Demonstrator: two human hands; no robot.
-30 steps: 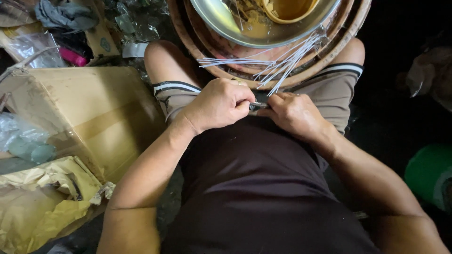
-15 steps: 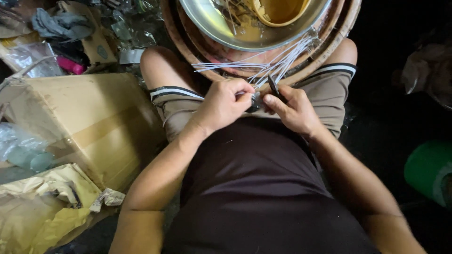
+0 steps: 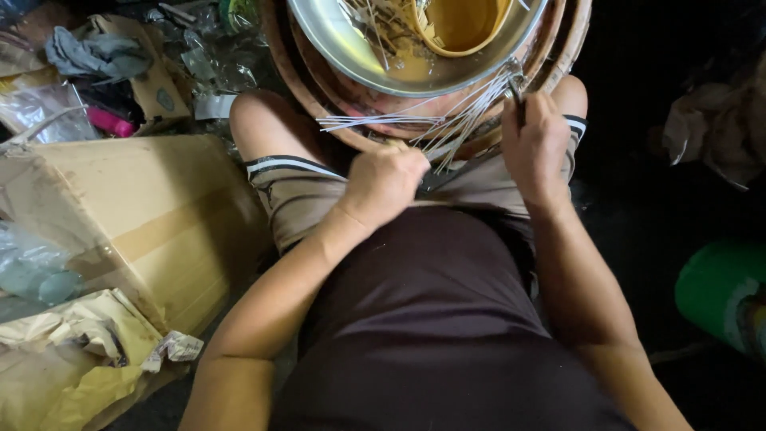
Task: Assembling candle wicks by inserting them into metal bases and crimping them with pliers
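The bundle of thin pale sticks (image 3: pixel 435 128) lies fanned across the person's lap, just near of the stacked round trays (image 3: pixel 319 120) and the metal bowl (image 3: pixel 351 48) that sit at the far side between the knees. The left hand (image 3: pixel 383 183) is closed in a fist around the near, gathered end of the bundle, low and toward the middle of the lap. From that grip the sticks run up and away: some spread leftward, almost level, while most slant to the far right, so the long axis goes from near-left to far-right. The right hand (image 3: pixel 535 148) sits at that far-right end, its grip closed around a slim dark tool (image 3: pixel 519 100) whose tip touches the sticks just below the bowl's rim. So the right hand is nearer the free tips and the left hand anchors the base. A cardboard box (image 3: pixel 136 215) stands well apart at the left.
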